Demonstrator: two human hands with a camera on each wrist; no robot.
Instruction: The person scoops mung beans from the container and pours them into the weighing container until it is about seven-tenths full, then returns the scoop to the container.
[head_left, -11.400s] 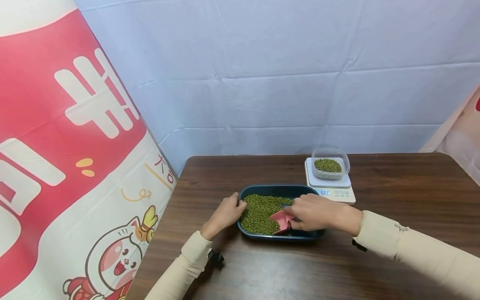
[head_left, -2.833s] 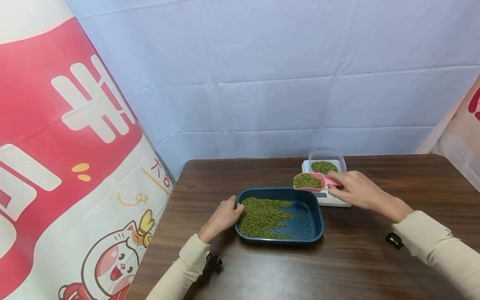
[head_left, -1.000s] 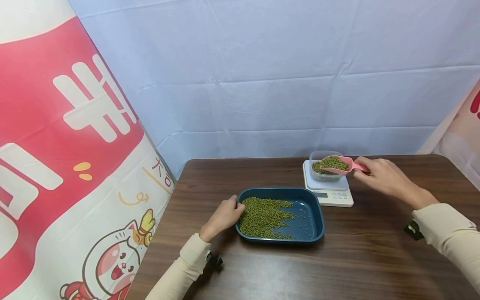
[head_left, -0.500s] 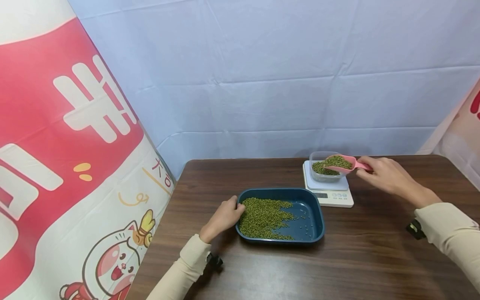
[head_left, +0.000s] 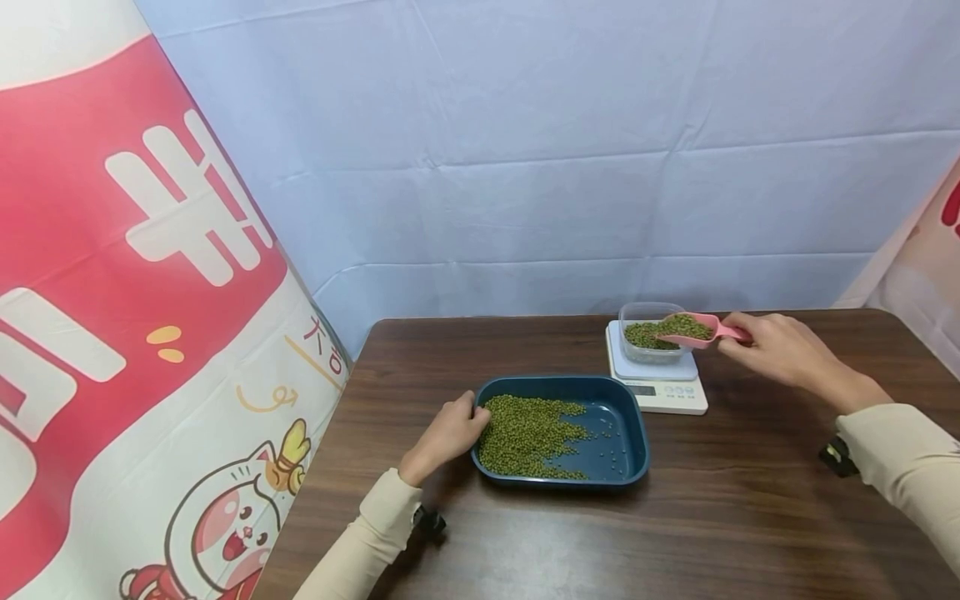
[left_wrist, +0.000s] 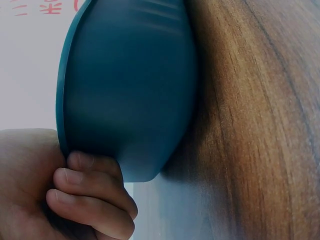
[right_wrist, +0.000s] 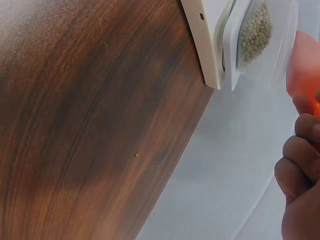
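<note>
Scoop [head_left: 699, 342], heaped with green beans [head_left: 681, 326], hangs over the clear container [head_left: 649, 357] on the scale [head_left: 670, 398], perhaps touching it, handle clasped in the right hand [head_left: 782, 350]; the left hand [head_left: 448, 430] grips the blue tray's [head_left: 555, 384] edge.

The right hand [right_wrist: 302, 172] grips a pink scoop [right_wrist: 303, 62].

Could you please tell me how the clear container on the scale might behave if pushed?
The clear container would probably slide rather than roll, given its squarish shape. Its thin, see-through walls suggest light plastic that may flex a little. The loose green beans inside would likely shift if it tilted.
</note>
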